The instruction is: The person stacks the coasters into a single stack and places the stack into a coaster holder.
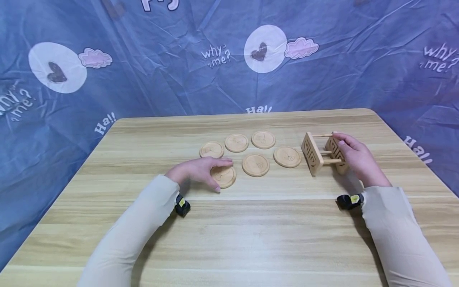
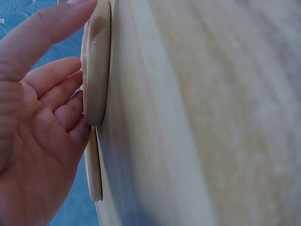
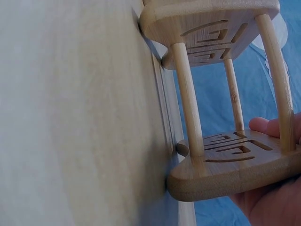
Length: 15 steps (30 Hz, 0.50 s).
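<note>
My left hand (image 1: pixel 201 169) reaches over a round wooden coaster (image 1: pixel 224 177) that lies flat on the table. Thumb and index finger extend along opposite sides of it. Seen from the left wrist, the thumb (image 2: pixel 44 35) overlaps the coaster's edge (image 2: pixel 98 70), and the other fingers are bent slightly behind it. My right hand (image 1: pixel 358 159) grips the right end panel of a wooden coaster rack (image 1: pixel 312 154). In the right wrist view that panel (image 3: pixel 230 162) has carved slots, and fingertips show past its far edge. Rods join it to the other panel (image 3: pixel 211 23).
More coasters, each with an engraved picture, lie between the hands: one nearest the rack (image 1: pixel 287 156), one in the front middle (image 1: pixel 255 165), and several behind. The wooden table (image 1: pixel 258 235) ends at the back against a blue printed cloth (image 1: pixel 172 71).
</note>
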Tool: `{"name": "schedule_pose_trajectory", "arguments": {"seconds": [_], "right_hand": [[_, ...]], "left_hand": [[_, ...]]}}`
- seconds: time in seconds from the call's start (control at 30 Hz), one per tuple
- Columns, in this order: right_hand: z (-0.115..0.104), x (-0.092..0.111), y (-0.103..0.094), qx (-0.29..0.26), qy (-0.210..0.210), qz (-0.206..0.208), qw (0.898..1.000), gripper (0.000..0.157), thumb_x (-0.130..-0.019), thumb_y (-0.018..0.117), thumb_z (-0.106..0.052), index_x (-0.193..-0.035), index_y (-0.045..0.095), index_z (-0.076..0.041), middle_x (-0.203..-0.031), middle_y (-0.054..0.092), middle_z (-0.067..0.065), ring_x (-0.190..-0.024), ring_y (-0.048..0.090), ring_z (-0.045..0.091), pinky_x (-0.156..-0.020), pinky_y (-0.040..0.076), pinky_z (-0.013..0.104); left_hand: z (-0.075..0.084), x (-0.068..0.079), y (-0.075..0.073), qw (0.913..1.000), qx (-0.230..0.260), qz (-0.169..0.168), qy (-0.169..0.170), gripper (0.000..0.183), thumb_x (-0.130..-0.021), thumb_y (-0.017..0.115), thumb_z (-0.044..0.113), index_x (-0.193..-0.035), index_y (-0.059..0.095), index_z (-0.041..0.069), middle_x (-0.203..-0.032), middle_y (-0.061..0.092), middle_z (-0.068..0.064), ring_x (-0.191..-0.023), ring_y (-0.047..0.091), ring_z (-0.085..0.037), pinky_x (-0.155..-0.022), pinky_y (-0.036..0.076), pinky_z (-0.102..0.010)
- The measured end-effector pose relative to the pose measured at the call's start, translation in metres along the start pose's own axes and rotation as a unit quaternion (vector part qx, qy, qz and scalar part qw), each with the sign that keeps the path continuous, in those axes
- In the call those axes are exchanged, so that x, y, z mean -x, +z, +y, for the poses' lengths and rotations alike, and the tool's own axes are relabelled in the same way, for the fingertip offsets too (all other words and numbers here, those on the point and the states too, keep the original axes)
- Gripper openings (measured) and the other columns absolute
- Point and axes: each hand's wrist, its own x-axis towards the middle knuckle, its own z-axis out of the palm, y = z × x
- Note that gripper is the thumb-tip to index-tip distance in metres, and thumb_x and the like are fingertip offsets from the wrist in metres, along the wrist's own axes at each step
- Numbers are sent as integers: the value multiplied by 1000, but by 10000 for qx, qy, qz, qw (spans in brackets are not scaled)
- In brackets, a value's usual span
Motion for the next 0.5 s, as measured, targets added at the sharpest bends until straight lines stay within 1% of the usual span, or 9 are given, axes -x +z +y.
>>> {"name": "schedule_pose_trajectory", "arguments": {"seconds": [0.07, 0.13, 0.27, 0.37, 0.5], "right_hand": [[0, 0, 0, -61, 10, -14, 10000, 53, -101, 20, -32, -146, 21, -2, -148, 22, 26, -128, 33, 30, -107, 31, 31], [0, -1, 1, -125, 1, -13, 9999, 54, -101, 20, -32, -146, 21, -2, -149, 20, 26, -131, 29, 32, -111, 24, 44], [0, -1, 1, -188, -61, 11, 9998, 54, -101, 21, -31, -145, 21, 0, -150, 18, 25, -135, 23, 31, -113, 19, 47], [0, -1, 1, -209, -60, 4, 9998, 54, -101, 21, -32, -145, 21, 0, -150, 18, 24, -136, 21, 32, -113, 17, 48], [0, -1, 1, -185, 10, -9, 9998, 55, -101, 21, -33, -146, 21, -2, -150, 18, 23, -135, 22, 34, -113, 18, 48]], "left_hand": [[0, 0, 0, 10000, -45, -19, -28, 92, -66, 81, 18, -144, 33, 13, -153, 23, 2, -142, 12, -21, -116, 6, -40], [1, -1, 0, 9999, -93, -31, -48, 92, -66, 81, 18, -144, 33, 13, -153, 23, 2, -142, 11, -22, -116, 6, -40], [1, -1, 1, 9998, -169, -50, -111, 92, -66, 81, 18, -144, 32, 14, -152, 24, 2, -142, 11, -22, -116, 6, -41], [1, -1, 1, 9996, -211, -45, -164, 91, -67, 81, 18, -144, 33, 14, -152, 26, 3, -142, 13, -21, -116, 7, -40], [2, -2, 1, 9995, -279, -11, -172, 90, -68, 81, 19, -144, 33, 14, -151, 28, 2, -141, 16, -21, -116, 9, -39]]}}
